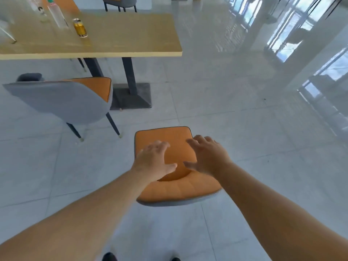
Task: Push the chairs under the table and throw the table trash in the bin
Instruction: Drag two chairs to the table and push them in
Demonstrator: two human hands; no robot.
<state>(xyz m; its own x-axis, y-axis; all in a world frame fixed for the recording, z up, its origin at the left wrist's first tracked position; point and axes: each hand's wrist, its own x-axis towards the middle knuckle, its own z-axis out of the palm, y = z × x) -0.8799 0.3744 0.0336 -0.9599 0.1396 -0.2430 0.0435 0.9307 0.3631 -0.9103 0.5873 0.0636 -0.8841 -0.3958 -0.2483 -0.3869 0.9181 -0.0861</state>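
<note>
Overhead, both hands, left (153, 161) and right (208, 157), hover spread over the orange chair (175, 189); can (80, 28) label unreadable

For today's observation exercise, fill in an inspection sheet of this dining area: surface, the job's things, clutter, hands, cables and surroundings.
Surface: wooden table, mostly bare at its right end.
Job's things: near chair stands out on the floor, away from the table; second chair also not pushed under. Gold can and clear bottles on the table.
Clutter: a thin stick-like item at the table's left edge, too blurred to name.
Hands: left hand and right hand open, over the near chair's seat.
Cables: nothing seen.
Surroundings: glossy tiled floor, a third chair beyond the table; no bin seen.
</note>
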